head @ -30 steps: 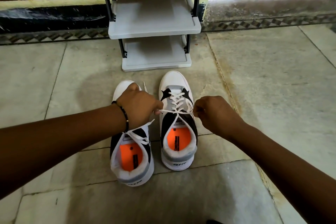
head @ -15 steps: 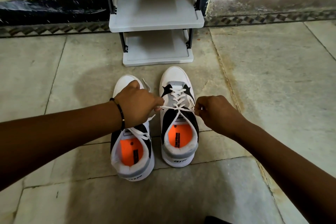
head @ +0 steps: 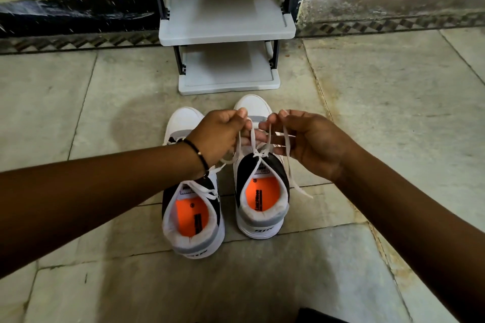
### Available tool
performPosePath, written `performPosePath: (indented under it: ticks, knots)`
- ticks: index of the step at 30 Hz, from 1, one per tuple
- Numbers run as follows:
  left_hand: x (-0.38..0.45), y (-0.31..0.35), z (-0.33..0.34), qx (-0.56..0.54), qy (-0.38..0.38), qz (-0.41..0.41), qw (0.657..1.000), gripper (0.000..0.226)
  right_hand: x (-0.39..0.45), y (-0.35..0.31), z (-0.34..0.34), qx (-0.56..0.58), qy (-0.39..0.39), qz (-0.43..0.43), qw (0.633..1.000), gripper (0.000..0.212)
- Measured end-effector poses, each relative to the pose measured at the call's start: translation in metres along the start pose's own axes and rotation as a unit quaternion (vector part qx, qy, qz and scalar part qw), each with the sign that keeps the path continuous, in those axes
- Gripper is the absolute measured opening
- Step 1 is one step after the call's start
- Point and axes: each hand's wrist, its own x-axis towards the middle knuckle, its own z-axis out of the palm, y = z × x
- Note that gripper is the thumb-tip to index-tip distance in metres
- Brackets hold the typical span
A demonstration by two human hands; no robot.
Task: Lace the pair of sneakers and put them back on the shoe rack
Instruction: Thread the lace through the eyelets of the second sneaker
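Two white, black and grey sneakers with orange insoles stand side by side on the floor, heels toward me. Over the right sneaker (head: pixel 262 207), my left hand (head: pixel 220 136) and my right hand (head: pixel 307 139) each pinch a loop of its white lace (head: pixel 256 144), raised above a crossed knot at the tongue. One loose lace end hangs down the shoe's right side. The left sneaker (head: pixel 193 223) has a tied white bow at its tongue; my left forearm crosses over its front. The grey shoe rack (head: pixel 225 31) stands just beyond the toes, both visible shelves bare.
Grey stone floor tiles (head: pixel 393 118) spread around the shoes. A patterned border strip and a low dark ledge (head: pixel 65 16) run along the wall behind the rack. A black bracelet sits on my left wrist.
The lace was pulled taut sideways low over the right sneaker; now both hands have risen and come together, each holding a loop. The view has tilted slightly down.
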Motion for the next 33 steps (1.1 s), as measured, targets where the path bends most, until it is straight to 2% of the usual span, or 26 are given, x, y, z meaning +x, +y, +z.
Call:
performPosePath:
  ticks: [3, 8, 12, 15, 20, 22, 25, 29, 33]
  knots:
    - [-0.003, 0.001, 0.003, -0.048, -0.003, -0.016, 0.999, 0.029, 0.001, 0.006, 0.005, -0.027, 0.034, 0.009, 0.999, 0.024]
    - [-0.004, -0.013, 0.0, 0.06, -0.023, 0.019, 0.998, 0.031, 0.006, 0.023, 0.009, -0.047, 0.053, 0.005, 0.997, 0.027]
    - [-0.007, -0.014, 0.004, 0.074, -0.026, 0.069, 0.995, 0.034, 0.007, 0.024, 0.015, -0.048, 0.049, -0.013, 0.998, 0.032]
    - [-0.006, -0.017, 0.003, 0.068, -0.044, 0.09, 0.993, 0.028, 0.007, 0.024, 0.017, -0.066, 0.043, -0.02, 0.997, 0.035]
    - [0.003, -0.024, -0.003, 0.163, -0.043, 0.016, 0.986, 0.034, 0.008, 0.023, 0.012, -0.119, 0.068, -0.027, 0.99, 0.021]
    - [0.007, -0.021, -0.005, 0.148, -0.049, -0.005, 0.988, 0.035, 0.008, 0.022, 0.006, -0.154, 0.045, -0.045, 0.986, 0.016]
    - [0.01, -0.014, -0.005, 0.138, -0.088, -0.002, 0.986, 0.014, 0.006, 0.016, 0.001, -0.248, 0.006, -0.075, 0.966, 0.011]
    - [0.013, -0.015, -0.004, 0.15, -0.081, -0.006, 0.985, 0.012, 0.006, 0.008, 0.002, -0.372, 0.012, -0.106, 0.922, 0.021]
    - [0.013, -0.014, -0.004, 0.131, -0.067, 0.0, 0.989, 0.019, 0.007, 0.005, 0.004, -0.429, -0.009, -0.116, 0.896, 0.014]
